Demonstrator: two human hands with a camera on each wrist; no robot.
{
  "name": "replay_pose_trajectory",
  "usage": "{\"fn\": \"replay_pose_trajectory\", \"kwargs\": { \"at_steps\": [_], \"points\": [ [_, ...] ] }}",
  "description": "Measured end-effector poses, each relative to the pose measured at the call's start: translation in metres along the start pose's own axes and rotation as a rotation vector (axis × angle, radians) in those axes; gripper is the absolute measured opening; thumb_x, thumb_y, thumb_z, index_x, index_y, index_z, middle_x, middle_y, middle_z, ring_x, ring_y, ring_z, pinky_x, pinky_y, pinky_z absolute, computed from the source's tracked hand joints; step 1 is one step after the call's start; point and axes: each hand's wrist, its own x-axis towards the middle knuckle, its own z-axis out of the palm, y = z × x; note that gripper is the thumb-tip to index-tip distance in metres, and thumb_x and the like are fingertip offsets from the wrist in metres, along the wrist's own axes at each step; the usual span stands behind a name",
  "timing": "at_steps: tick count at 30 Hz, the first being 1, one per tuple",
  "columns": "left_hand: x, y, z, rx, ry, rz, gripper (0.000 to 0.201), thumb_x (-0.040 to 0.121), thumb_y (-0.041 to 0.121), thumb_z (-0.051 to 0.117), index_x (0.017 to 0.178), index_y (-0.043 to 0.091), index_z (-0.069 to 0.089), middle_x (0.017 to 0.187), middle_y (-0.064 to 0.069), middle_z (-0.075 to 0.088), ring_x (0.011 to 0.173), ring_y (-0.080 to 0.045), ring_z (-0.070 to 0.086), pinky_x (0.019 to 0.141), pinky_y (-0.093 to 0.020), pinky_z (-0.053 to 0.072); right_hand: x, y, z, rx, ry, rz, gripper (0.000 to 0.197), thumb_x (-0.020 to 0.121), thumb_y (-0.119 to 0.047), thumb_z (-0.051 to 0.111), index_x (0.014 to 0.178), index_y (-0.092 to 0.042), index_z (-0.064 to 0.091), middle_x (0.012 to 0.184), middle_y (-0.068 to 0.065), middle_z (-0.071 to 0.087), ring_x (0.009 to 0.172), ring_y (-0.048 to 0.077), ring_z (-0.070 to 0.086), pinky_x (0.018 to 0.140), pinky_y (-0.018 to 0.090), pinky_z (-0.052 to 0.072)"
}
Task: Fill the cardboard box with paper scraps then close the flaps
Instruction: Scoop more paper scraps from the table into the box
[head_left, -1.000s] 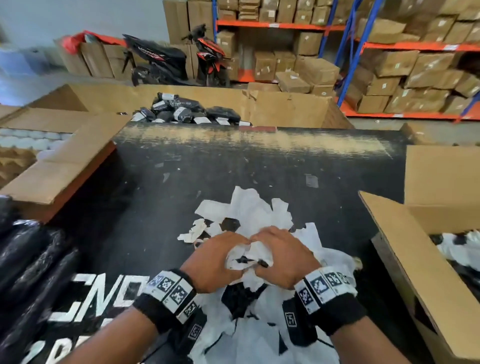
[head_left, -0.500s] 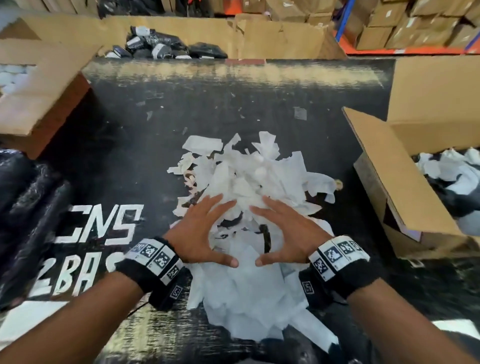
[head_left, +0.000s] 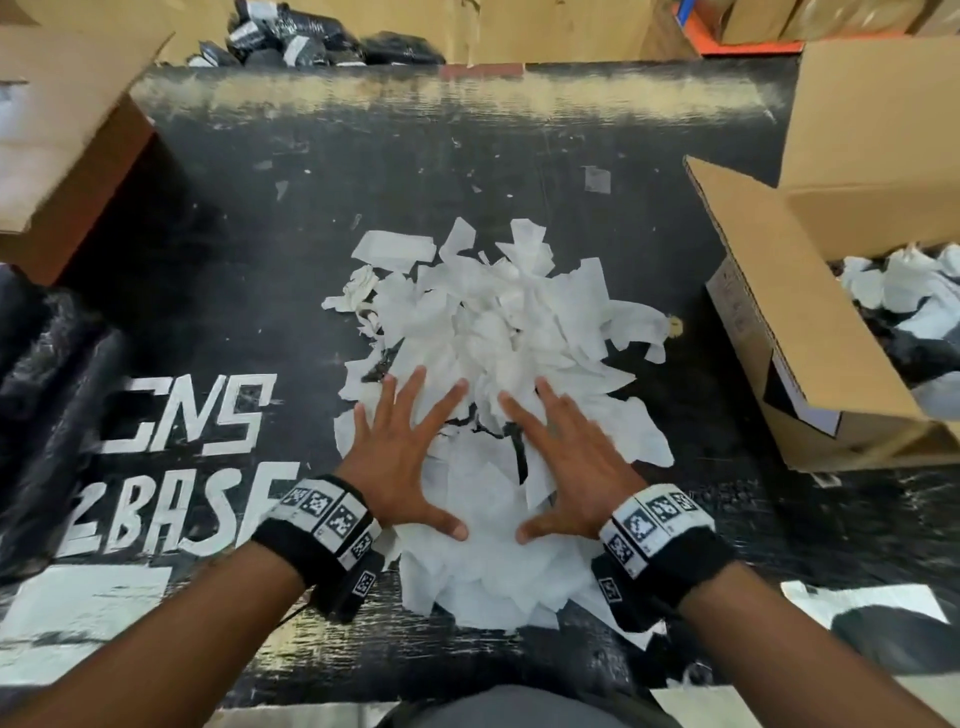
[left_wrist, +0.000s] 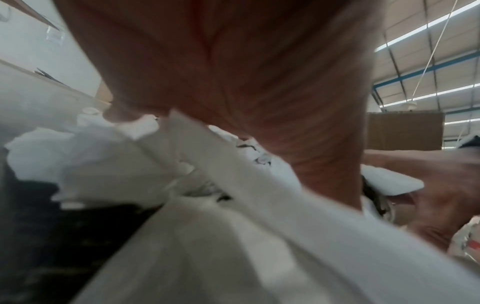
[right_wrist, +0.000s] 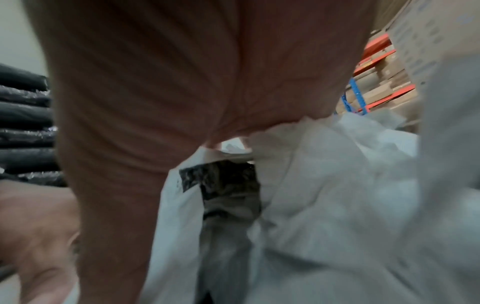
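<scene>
Paper scraps (head_left: 498, 364) lay heaped at the table's centre, dead ahead of us at twelve o'clock. Nearest us, our left hand (head_left: 402, 457) and right hand (head_left: 566, 462) rested flat on the near edge of the heap, fingers spread and straight, thumbs pointing at each other, gripping nothing. We judged this the gathering step. Out at two o'clock the cardboard box (head_left: 810, 332) stood open, flaps up, some scraps already inside. Next, we reckoned, both hands must scoop a bundle and carry it right without shedding pieces.
</scene>
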Motion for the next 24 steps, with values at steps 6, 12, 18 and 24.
{"fn": "replay_pose_trajectory", "kwargs": {
  "at_steps": [6,12,18,24],
  "points": [
    [-0.008,0.002,-0.017,0.066,0.141,-0.027,0.161,0.027,0.1,0.065,0.15,0.051,-0.026,0.157,0.001,-0.046,0.142,-0.035,-0.044,0.109,-0.079,-0.007,-0.009,0.0,-0.036,-0.036,0.06,0.01,0.155,0.037,-0.077,0.084,0.142,-0.06,-0.028,0.152,-0.012,-0.047,0.146,0.032,-0.031,0.115,0.068,-0.001],
    [0.004,0.014,-0.006,0.031,0.079,0.008,0.159,0.03,0.098,0.067,0.149,0.051,-0.028,0.155,0.004,-0.047,0.142,-0.033,-0.045,0.11,-0.081,-0.002,0.078,0.003,-0.111,0.214,0.239,0.034,0.118,0.056,-0.1,0.046,0.154,-0.052,0.001,0.167,-0.009,-0.007,0.154,0.018,0.0,0.122,0.054,0.015],
    [0.012,0.013,0.015,0.037,0.078,-0.017,0.156,0.034,0.102,0.062,0.151,0.049,-0.026,0.157,0.004,-0.045,0.144,-0.031,-0.043,0.11,-0.081,-0.001,0.206,-0.004,-0.13,0.006,0.055,0.178,0.118,0.058,-0.097,0.051,0.157,-0.042,0.016,0.167,0.006,0.008,0.152,0.032,0.015,0.121,0.054,0.017],
    [0.016,0.011,0.014,-0.007,0.152,-0.05,0.154,0.034,0.103,0.061,0.154,0.049,-0.019,0.16,0.003,-0.04,0.147,-0.033,-0.037,0.113,-0.078,-0.001,0.21,-0.034,-0.126,-0.042,-0.197,0.033,0.072,0.093,-0.067,0.048,0.149,-0.023,0.04,0.157,0.004,0.035,0.145,0.025,0.03,0.115,0.037,0.02]
  ]
}}
